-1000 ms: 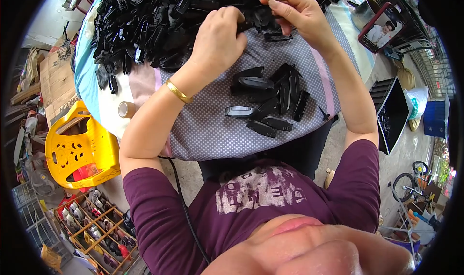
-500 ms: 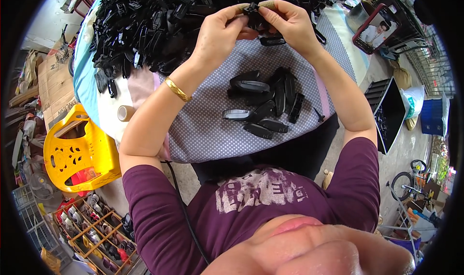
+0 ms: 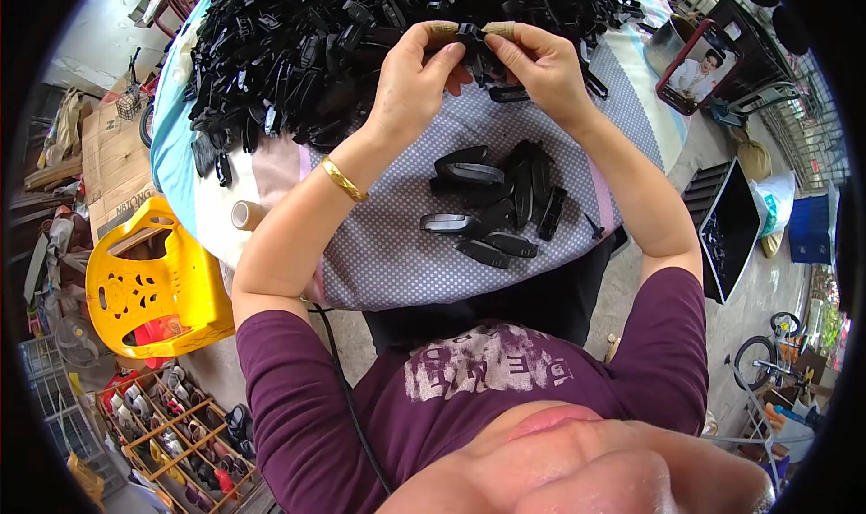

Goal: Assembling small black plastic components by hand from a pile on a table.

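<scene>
Over the near edge of a heap of black plastic pieces [image 3: 298,63], my two hands meet on one small black plastic piece [image 3: 471,37]. My left hand [image 3: 413,85] pinches its left side between thumb and fingers; my right hand [image 3: 547,70] pinches the right side the same way. Tan coverings wrap the index fingertips of both hands. The exact kind of piece is too small and dark to tell. Below my hands, a smaller group of long, curved black plastic pieces [image 3: 492,207] lies on the patterned tablecloth [image 3: 379,261].
A tape roll [image 3: 245,214] lies by my left forearm. To the left stands a yellow plastic chair [image 3: 135,284]. A phone [image 3: 699,67] leans against a metal container [image 3: 668,45] at the far right. Beside the table on the right is a black crate [image 3: 722,230] with dark pieces inside.
The whole view has shifted a little, so the table and its pieces sit slightly lower. Both hands still grip the black piece, with the fingers slightly rearranged around it.
</scene>
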### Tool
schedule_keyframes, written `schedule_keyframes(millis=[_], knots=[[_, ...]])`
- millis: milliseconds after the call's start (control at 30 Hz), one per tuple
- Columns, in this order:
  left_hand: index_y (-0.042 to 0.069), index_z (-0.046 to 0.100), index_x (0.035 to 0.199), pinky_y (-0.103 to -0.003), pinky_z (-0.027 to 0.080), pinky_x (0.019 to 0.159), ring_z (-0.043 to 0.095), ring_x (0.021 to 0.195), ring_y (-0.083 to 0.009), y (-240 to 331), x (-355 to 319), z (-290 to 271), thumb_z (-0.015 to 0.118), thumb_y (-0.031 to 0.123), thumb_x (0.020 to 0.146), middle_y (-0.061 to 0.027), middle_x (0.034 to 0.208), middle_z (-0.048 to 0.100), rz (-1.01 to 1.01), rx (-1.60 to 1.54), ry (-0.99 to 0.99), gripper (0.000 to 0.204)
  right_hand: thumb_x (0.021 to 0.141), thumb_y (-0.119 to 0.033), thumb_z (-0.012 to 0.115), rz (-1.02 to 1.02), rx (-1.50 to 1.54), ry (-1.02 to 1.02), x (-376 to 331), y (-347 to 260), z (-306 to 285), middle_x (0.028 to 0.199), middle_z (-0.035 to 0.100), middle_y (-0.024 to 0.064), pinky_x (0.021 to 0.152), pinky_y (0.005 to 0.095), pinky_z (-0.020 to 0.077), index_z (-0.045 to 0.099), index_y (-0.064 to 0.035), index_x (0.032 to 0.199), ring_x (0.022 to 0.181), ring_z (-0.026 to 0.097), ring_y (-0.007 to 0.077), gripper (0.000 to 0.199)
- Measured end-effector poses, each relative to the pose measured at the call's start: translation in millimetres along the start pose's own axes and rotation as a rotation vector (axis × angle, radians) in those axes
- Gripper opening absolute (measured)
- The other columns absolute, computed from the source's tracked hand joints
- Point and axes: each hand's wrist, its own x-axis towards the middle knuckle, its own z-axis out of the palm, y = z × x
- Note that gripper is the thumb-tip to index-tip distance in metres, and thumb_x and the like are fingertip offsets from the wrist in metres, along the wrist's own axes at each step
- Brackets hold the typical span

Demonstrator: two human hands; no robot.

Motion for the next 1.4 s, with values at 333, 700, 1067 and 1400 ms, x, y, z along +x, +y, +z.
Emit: schedule_keyframes(millis=[333,700,1067,1400], knots=[[-0.003,0.061,0.107,-0.021,0.048,0.077,0.06,0.087,-0.0104,-5.6,0.1,-1.2,0.061,0.007,0.086,-0.0056,0.095,0.064,0.065,-0.327,0.021,0.024,0.083,-0.017,0.067,-0.289,-0.474,0.085,-3.4,-10.0,13.8,0.083,0.061,0.0028,0.062,0.0215,0.047,0.061,-0.0009,0.097,0.069,0.056,0.0087,0.022],[-0.001,0.062,0.109,-0.024,0.045,0.086,0.059,0.093,-0.0143,8.5,0.9,-22.2,0.059,0.007,0.087,-0.0085,0.101,0.064,0.14,-0.236,-0.164,0.024,0.081,-0.019,0.069,-0.161,-0.379,-0.107,-9.7,-21.9,16.7,0.063,0.055,0.0031,0.051,0.0208,0.039,0.065,0.0019,0.091,0.056,0.046,0.0053,0.024],[0.003,0.064,0.103,-0.031,0.048,0.058,0.06,0.059,-0.0211,42.5,-19.6,-25.9,0.065,0.024,0.08,-0.014,0.07,0.064,0.059,0.761,-0.661,0.031,0.076,-0.017,0.072,0.006,-0.534,-0.509,13.5,-22.7,-54.0,0.085,0.065,0.0055,0.066,0.024,0.0498,0.065,-0.0015,0.096,0.075,0.062,0.0131,0.027],[0.002,0.069,0.078,-0.037,0.052,0.068,0.063,0.073,-0.0292,4.1,46.3,15.6,0.063,0.025,0.078,-0.0146,0.077,0.065,0.185,1.049,-0.302,0.023,0.064,-0.01,0.068,0.051,-0.615,-0.836,7.8,-17.2,-38.6,0.08,0.063,0.0089,0.063,0.0279,0.0495,0.064,-0.0015,0.093,0.067,0.06,0.0184,0.031]])
